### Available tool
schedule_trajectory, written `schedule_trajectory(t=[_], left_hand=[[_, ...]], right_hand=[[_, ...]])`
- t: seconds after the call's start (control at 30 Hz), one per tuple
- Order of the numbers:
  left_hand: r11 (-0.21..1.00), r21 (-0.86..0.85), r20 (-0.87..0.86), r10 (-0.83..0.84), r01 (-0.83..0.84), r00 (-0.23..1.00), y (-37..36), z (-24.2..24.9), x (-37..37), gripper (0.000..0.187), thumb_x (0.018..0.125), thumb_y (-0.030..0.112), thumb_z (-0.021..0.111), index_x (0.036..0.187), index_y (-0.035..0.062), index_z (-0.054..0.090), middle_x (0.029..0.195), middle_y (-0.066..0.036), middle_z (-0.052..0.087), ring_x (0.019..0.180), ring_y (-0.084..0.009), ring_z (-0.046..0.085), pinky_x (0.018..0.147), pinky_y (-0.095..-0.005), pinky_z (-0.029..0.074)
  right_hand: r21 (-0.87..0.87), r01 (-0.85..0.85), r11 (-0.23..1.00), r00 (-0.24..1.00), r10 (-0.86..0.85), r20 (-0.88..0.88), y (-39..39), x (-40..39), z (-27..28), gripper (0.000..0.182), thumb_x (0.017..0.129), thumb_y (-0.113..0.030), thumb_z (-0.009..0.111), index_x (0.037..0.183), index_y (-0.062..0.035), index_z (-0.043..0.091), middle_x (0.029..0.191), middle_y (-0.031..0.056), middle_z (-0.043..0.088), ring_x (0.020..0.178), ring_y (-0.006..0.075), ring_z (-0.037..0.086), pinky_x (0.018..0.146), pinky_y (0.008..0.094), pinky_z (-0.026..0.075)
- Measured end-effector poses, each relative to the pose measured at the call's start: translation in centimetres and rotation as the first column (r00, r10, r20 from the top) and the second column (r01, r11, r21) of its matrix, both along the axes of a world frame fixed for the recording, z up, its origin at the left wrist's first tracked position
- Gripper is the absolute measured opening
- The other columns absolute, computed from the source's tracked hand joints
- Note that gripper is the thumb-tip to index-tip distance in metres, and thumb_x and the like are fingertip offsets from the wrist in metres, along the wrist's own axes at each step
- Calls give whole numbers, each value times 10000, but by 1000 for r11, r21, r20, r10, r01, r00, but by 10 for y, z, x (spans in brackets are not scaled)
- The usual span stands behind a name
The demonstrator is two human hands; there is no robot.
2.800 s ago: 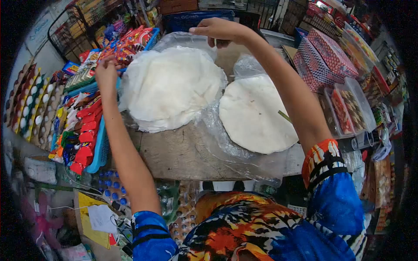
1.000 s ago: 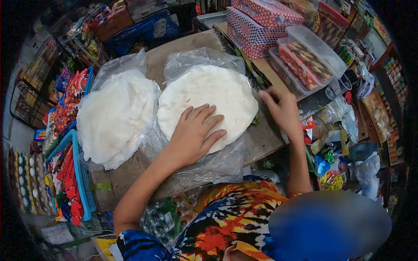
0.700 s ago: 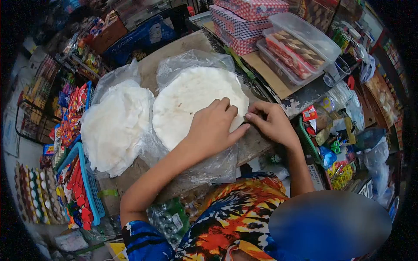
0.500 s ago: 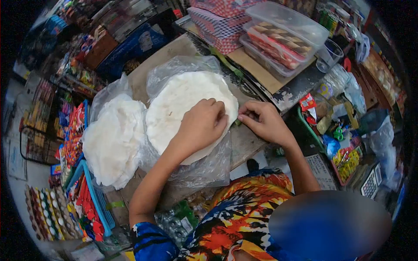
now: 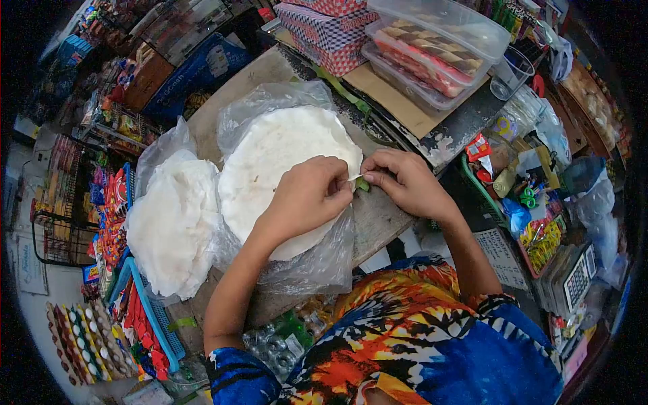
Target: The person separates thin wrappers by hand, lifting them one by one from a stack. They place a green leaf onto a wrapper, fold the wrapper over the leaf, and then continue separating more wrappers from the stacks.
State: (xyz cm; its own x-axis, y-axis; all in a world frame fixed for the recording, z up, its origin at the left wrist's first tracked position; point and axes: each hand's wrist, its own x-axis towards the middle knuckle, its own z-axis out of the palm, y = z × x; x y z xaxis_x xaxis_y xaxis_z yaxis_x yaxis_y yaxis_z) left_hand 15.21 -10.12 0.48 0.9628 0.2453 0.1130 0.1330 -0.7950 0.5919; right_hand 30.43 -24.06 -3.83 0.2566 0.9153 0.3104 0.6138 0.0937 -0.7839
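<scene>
- A wooden counter (image 5: 378, 223) fills mid-frame in a crowded shop stall; a blue box (image 5: 192, 67) at upper left bears writing too blurred to read
- The flat white stack (image 5: 270, 158) lies in clear plastic at centre, under the left hand (image 5: 307, 199)
- Left hand and right hand (image 5: 405, 182) pinch a thin white edge (image 5: 356, 177) at the stack's right rim
- Half a second ago that edge lay flat

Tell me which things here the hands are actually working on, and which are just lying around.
In hand:
left hand resting on the flat white stack in its clear plastic bag
right hand pinching the stack's edge with the left

Lying about:
second white stack
clear lidded containers
checked boxes
snack packets
calculator
</scene>
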Motion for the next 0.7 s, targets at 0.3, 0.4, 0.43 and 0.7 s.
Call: schedule_trajectory(t=[0.3,0.4,0.43,0.7], left_hand=[[873,-453,-111,146,-180,983,26,-4,-16,128,793,98,604,741,-4,547,679,30,507,643,-39,453,563,-216,385],[851,-494,-67,166,-177,984,25,-5,-15,119,770,82,595,743,-27,557,663,11,522,629,-46,470,560,-214,397],[842,-514,-62,151,-161,987,25,-6,-15,120,767,78,595,745,-33,556,667,6,526,634,-47,474,566,-211,400],[872,-467,-33,147,-145,989,23,-8,-14,141,750,72,605,698,-27,518,644,-4,509,631,-57,471,575,-225,406]], right_hand=[[-5,31,1000,999,-31,14,0,0,-4,151,841,-146,613,915,-16,598,829,138,611,834,329,592,726,398,459],[-76,26,997,972,-43,-229,-4,-4,7,167,827,-146,627,941,-26,608,860,123,603,823,312,590,705,383,465],[-73,26,997,973,-42,-228,-5,-6,9,167,827,-146,627,941,-26,608,860,123,603,823,312,590,705,383,465],[126,-38,991,930,-11,369,-7,-20,11,254,797,-116,624,1050,-112,643,912,104,553,839,303,584,710,391,487]])
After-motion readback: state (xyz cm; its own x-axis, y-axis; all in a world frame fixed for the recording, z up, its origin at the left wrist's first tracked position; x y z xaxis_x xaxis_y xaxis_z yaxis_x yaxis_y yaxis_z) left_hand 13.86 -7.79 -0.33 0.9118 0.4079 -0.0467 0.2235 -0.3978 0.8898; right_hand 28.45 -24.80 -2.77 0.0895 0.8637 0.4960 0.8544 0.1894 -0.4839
